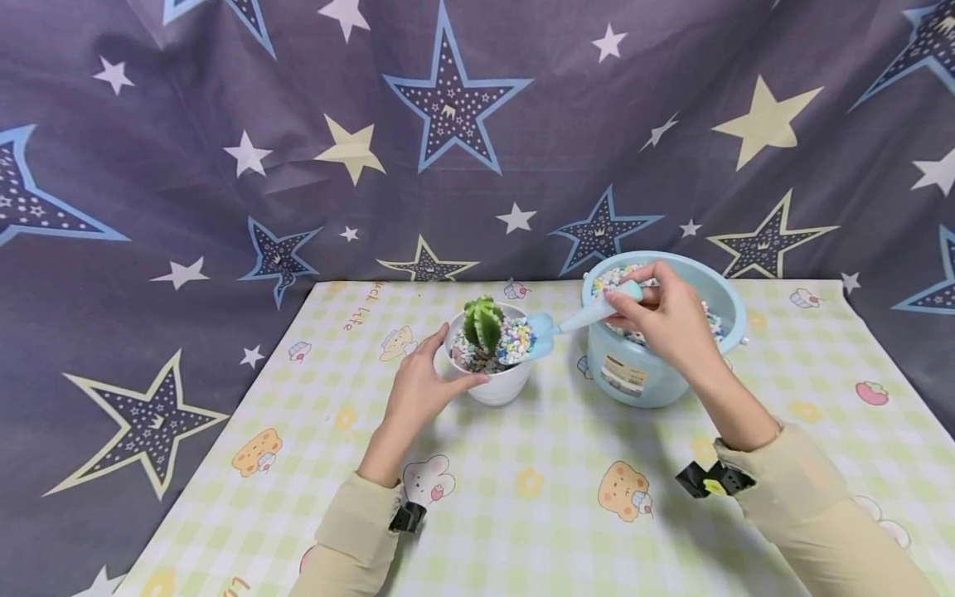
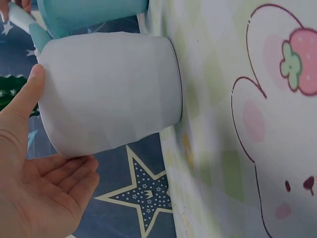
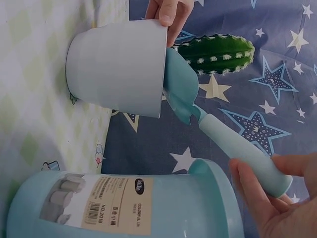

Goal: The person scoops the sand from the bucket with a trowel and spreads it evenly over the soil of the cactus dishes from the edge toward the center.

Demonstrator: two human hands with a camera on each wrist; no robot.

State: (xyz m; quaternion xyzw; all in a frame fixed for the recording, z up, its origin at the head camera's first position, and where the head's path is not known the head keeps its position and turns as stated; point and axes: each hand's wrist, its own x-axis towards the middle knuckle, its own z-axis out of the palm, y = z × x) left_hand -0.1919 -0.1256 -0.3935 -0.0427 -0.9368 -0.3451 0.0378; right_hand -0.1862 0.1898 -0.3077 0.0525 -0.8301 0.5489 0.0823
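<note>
My left hand point(image 1: 421, 383) grips a white pot point(image 1: 501, 388) at its rim, thumb on the near side and fingers around the left. In the pot stands a small green cactus point(image 1: 483, 325) amid colourful pebbles. My right hand point(image 1: 667, 319) holds a light blue scoop point(image 1: 589, 315) by the end of its handle. The scoop's blade point(image 3: 181, 82) lies over the pot's right rim beside the cactus, bearing pastel pebbles point(image 1: 516, 340). In the left wrist view the pot point(image 2: 111, 91) stands on the cloth, thumb at its rim.
Just right of the pot stands a light blue bucket point(image 1: 734, 303) of pastel pebbles, under my right forearm. A label point(image 3: 99, 203) is on its side. A checked tablecloth point(image 1: 522, 531) covers the table; a starry dark curtain point(image 1: 477, 207) hangs behind.
</note>
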